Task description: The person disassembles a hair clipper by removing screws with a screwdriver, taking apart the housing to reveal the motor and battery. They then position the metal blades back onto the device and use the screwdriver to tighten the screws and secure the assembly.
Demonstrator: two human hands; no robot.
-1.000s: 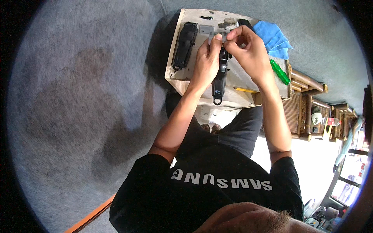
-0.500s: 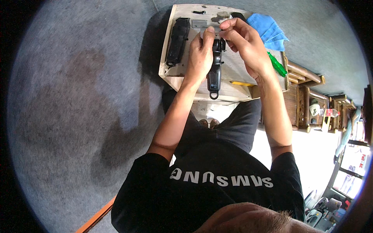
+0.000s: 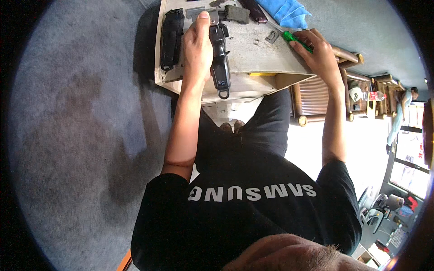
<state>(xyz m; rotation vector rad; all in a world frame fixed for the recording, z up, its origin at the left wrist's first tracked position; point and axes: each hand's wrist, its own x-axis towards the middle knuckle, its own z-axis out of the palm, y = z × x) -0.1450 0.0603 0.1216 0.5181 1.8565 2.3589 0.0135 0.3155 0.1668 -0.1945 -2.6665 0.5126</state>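
My left hand (image 3: pixel 197 49) is closed around a black hair clipper (image 3: pixel 221 67), which lies with its looped end toward me. The thumb presses on the toothed metal blade (image 3: pixel 212 17) at the clipper's far end. Over at the right edge of the wooden top, my right hand (image 3: pixel 320 50) has its fingers on the green handle of a screwdriver (image 3: pixel 289 36), whose shaft points far left. A second black clipper (image 3: pixel 172 39) lies left of my left hand. Between the hands rests a small grey metal part (image 3: pixel 272 37).
The pale wooden box (image 3: pixel 253 58) has a hollow at its front, where something yellow (image 3: pixel 262 74) shows. A dark grey block (image 3: pixel 237 14), a dark handled object (image 3: pixel 256 12) and a blue cloth (image 3: pixel 285 12) lie toward the back. Bamboo furniture (image 3: pixel 314 97) stands at the right.
My right hand has left the clipper's blade and moved right, onto the green screwdriver. My left hand still holds the clipper. The view has shifted, so the box sits higher and further left.
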